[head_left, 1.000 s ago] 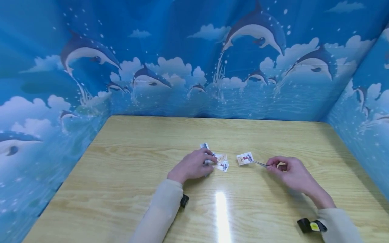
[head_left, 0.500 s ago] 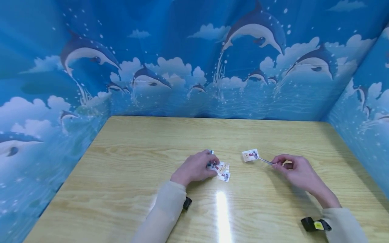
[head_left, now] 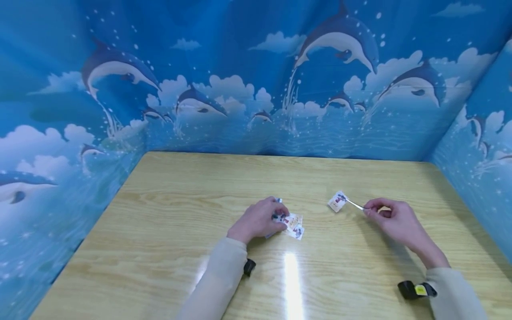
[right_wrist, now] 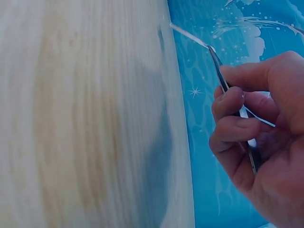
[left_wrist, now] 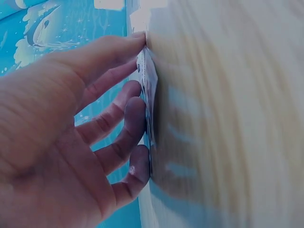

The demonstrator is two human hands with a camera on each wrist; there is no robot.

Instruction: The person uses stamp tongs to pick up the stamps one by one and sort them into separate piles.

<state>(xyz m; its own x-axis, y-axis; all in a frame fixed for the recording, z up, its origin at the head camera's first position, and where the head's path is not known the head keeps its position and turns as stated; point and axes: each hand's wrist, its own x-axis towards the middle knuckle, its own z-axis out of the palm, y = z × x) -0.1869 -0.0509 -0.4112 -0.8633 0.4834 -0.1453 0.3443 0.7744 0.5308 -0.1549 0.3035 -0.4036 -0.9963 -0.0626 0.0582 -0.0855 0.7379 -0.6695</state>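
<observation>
My right hand (head_left: 396,222) grips slim metal tweezers (right_wrist: 221,71) between thumb and fingers. The tweezers' tips hold a small white printed card (head_left: 337,202) by a corner; in the right wrist view this card (right_wrist: 187,34) shows edge-on, tilted above the wooden table. My left hand (head_left: 260,218) rests on a loose pile of similar small printed cards (head_left: 295,221) in the middle of the table. Its thumb and bent fingertips press down on the pile, as the left wrist view shows, with the cards (left_wrist: 149,85) lying thin under them. The hand covers part of the pile.
The light wooden table (head_left: 192,186) reaches back to a blue curtain (head_left: 240,129) printed with dolphins, which also stands along both sides. A bright light reflection (head_left: 293,284) lies on the front of the tabletop. Black cameras (head_left: 412,290) sit at the wrists.
My right hand has moved right and slightly back with the tweezers, and the card in them has turned and tilted. My left hand and the pile have shifted slightly toward the front.
</observation>
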